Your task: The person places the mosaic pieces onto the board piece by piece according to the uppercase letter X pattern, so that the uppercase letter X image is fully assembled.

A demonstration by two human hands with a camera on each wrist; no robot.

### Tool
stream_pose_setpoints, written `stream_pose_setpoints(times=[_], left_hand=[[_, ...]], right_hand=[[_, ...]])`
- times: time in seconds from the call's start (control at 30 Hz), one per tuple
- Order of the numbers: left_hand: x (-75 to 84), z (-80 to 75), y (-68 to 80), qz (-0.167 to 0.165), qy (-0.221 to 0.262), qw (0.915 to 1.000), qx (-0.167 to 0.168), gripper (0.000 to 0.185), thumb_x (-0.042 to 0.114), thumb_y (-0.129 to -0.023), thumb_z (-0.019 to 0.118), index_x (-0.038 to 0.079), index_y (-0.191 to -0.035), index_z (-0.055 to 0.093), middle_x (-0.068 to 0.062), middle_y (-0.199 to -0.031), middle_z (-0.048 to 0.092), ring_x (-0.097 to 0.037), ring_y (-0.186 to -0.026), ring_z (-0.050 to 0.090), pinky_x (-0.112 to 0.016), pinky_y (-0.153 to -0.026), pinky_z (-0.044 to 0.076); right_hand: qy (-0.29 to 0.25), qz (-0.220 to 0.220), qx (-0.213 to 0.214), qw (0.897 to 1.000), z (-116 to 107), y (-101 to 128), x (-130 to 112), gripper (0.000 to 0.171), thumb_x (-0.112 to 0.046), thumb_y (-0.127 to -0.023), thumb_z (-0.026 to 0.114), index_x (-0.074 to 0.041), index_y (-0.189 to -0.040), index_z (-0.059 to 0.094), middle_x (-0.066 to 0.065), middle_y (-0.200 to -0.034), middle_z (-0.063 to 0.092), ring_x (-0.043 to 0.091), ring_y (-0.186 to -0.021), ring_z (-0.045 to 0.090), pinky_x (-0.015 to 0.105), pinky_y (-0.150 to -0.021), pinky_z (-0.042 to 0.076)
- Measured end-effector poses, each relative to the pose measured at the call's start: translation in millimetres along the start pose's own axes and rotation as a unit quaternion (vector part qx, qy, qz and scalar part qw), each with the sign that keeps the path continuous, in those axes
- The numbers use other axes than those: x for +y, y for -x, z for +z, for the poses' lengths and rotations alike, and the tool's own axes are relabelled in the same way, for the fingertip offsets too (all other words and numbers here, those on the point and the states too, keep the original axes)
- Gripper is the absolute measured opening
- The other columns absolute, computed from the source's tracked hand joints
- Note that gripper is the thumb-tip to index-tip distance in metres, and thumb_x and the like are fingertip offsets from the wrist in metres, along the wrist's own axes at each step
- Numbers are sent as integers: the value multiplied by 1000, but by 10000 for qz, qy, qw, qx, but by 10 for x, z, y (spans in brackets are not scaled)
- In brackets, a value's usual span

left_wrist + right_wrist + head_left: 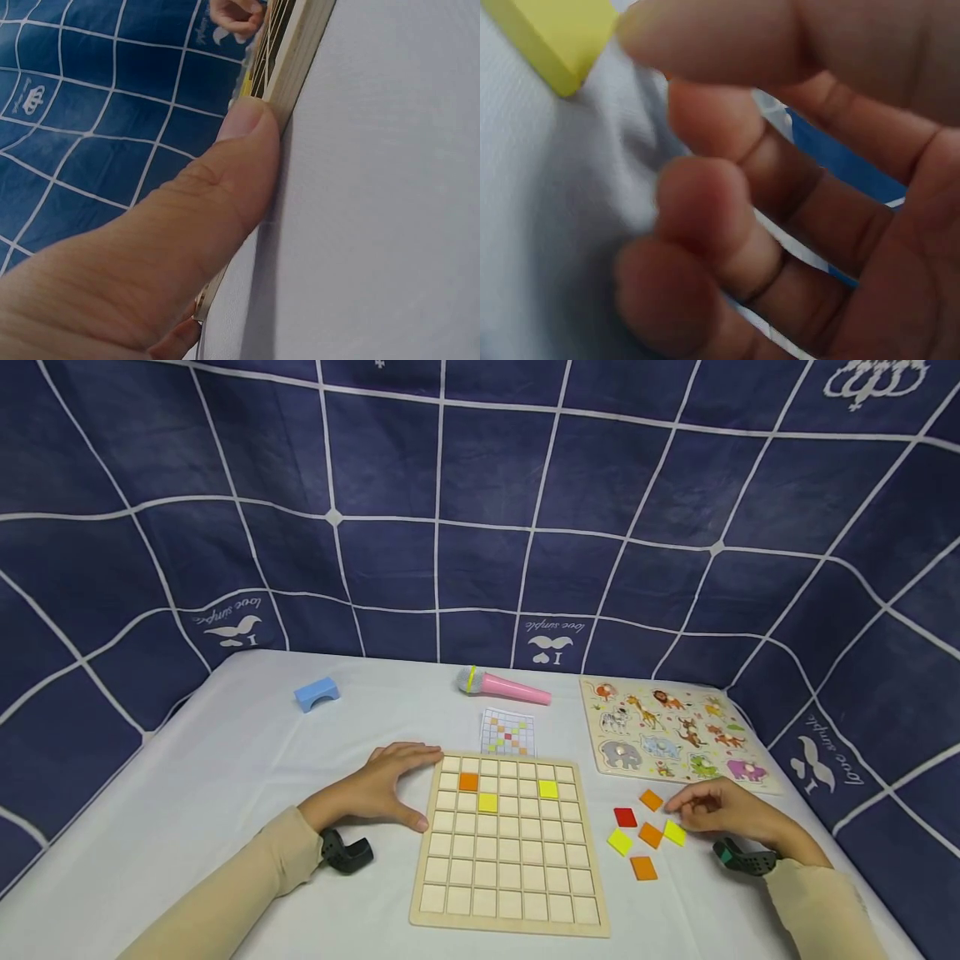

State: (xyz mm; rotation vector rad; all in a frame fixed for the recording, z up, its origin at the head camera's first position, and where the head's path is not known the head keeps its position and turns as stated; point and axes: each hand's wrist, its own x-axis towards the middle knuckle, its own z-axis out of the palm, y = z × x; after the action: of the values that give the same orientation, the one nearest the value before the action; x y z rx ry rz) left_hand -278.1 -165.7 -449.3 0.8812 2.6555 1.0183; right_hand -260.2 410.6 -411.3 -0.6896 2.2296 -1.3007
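Head view: wooden grid board (510,843) lies near the front edge of the tabletop (225,777), centre. Three tiles seated in its upper rows: one orange, two yellow. Left hand (382,789) rests flat against the board's left edge, fingers straight and spread, thumb on the rim, holding nothing. Right of the board, a loose cluster of tiles: red tile (625,817), orange ones, yellow tile (675,832) plus another yellow. Right hand (723,814) sits just right of the cluster, fingers loosely curled, tips at the yellow tile; can't tell if touching. Towards the back edge: pattern card (508,732) just behind the board, pink microphone (504,687), blue block (317,693) back left, animal puzzle (675,731) back right. Nothing lies between hand and tiles.

Left wrist view: thumb (232,165) pressed against the board's side edge (300,52), tabletop cloth beside it. Other hand visible far off beyond the board.

Right wrist view: blurred close-up. Fingers (705,210) curled, not gripping anything. Yellow tile (555,37) lies on the cloth just beside the thumb tip; contact unclear.
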Motion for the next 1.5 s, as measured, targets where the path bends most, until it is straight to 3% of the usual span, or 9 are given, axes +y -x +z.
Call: stream_pose_setpoints(times=[0.27,0.4,0.7,1.07,1.23,1.5], left_hand=[[3,-12,2,-11,-5,10000,2,111,48,-70,101,7,-161,51,-14,-167,46,-43,-156,33,-68,-121,21],[5,-14,3,27,-18,10000,18,111,47,-71,101,7,-161,51,-15,-167,47,-44,-155,33,-68,-120,22],[11,-6,9,-38,37,10000,4,112,47,-69,101,7,-161,51,-13,-167,46,-43,-156,33,-67,-121,22],[8,24,0,95,66,9999,29,111,48,-71,101,6,-161,51,-16,-166,47,-44,-155,34,-67,-119,23],[11,25,-4,111,4,9999,24,111,48,-71,100,5,-160,51,-16,-166,47,-45,-155,34,-68,-119,24],[14,15,-1,105,-12,9999,37,110,47,-71,101,5,-160,52,-16,-166,48,-44,-155,34,-67,-119,24]], right_hand=[[43,-702,-514,9962,-23,-11,60,39,18,-88,66,2,-121,77,6,-89,64,26,-62,43,30,-50,35],[218,-872,-549,9944,-20,-37,86,47,18,-85,66,-6,-123,79,6,-89,63,26,-60,41,34,-48,32],[416,-735,-228,9962,55,-32,41,27,16,-86,74,8,-112,74,12,-83,60,24,-58,43,34,-48,35],[626,-526,28,9966,92,-13,-14,22,11,-87,76,10,-109,72,5,-82,61,15,-65,50,28,-54,40],[738,-545,170,9956,161,-44,-129,20,9,-89,77,5,-108,72,9,-82,58,13,-69,51,26,-58,42],[1144,-693,505,9897,302,-139,-282,21,3,-88,83,-4,-105,73,9,-80,57,10,-62,46,29,-55,39]])
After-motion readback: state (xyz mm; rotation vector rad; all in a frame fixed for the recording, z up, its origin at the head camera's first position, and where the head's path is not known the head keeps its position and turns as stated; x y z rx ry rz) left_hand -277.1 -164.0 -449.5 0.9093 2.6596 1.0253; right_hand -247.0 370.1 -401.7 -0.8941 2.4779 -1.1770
